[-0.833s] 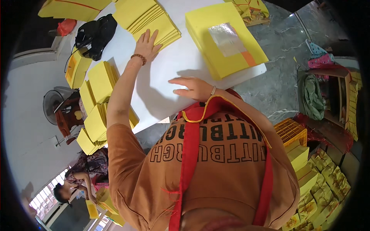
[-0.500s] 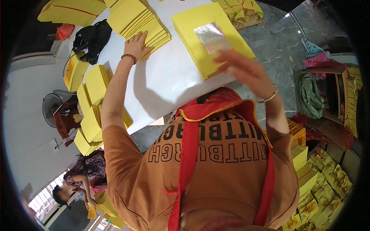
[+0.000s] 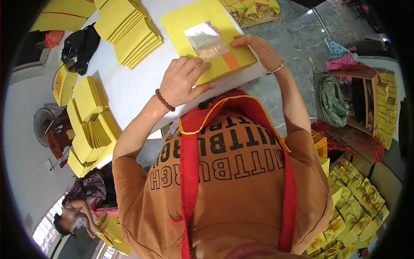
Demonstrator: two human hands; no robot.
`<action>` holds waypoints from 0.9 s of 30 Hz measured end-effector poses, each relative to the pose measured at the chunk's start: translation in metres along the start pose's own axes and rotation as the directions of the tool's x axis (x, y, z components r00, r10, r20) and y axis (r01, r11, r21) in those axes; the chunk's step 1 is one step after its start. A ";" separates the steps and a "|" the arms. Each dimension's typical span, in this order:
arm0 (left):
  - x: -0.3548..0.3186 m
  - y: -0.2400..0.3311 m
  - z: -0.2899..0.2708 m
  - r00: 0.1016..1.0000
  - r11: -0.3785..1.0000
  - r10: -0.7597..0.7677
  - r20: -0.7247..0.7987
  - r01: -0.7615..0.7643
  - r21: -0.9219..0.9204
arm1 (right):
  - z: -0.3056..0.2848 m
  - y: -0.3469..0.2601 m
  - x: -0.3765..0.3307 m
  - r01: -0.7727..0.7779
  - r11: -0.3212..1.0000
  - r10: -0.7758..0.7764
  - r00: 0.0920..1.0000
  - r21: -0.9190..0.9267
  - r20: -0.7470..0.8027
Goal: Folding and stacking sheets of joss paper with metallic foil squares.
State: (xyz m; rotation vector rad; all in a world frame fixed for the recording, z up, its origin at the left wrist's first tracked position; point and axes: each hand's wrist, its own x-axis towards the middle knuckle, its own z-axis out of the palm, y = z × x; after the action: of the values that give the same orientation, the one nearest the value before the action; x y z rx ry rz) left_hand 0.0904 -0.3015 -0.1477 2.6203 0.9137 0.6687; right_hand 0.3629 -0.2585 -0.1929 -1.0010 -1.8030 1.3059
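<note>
A thick stack of yellow paper lies at the table's near right edge, with a silver foil square and an orange patch on its top sheet. My left hand, a brown bead bracelet at its wrist, rests at the stack's near left edge, fingers bent over the paper and thumb held apart. From the right side my right hand reaches over the stack's edge. Its fingertips come together on the top sheet beside the foil; the thumb is partly hidden.
Fanned yellow paper bundles lie on the white table, more bundles along its left edge. A black bag sits at the far left. Tied yellow packets are piled at lower right. Another person handles yellow paper at lower left.
My left hand has left the fanned bundles and come right to the foil-topped stack. My right hand, blurred before, has settled on that stack's right side. The view has shifted right.
</note>
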 end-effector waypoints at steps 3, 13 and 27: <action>0.003 0.004 0.002 1.000 0.994 -0.009 -0.003 0.010 0.105 | 0.002 0.006 0.002 0.032 0.999 -0.033 0.998 -0.028 -0.044; 0.015 0.006 0.001 0.991 0.979 -0.132 0.001 0.131 -0.155 | 0.004 0.015 0.003 0.015 1.000 -0.013 0.995 0.025 -0.095; 0.021 -0.017 -0.012 0.829 0.711 -0.433 0.354 0.556 -0.431 | 0.008 0.017 0.001 0.012 0.995 0.002 0.991 0.101 -0.136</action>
State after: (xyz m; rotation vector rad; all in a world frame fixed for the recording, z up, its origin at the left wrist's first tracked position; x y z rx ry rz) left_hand 0.0904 -0.2741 -0.1378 1.8018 1.1175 0.3804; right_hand 0.3584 -0.2576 -0.2114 -1.0048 -1.6199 1.2808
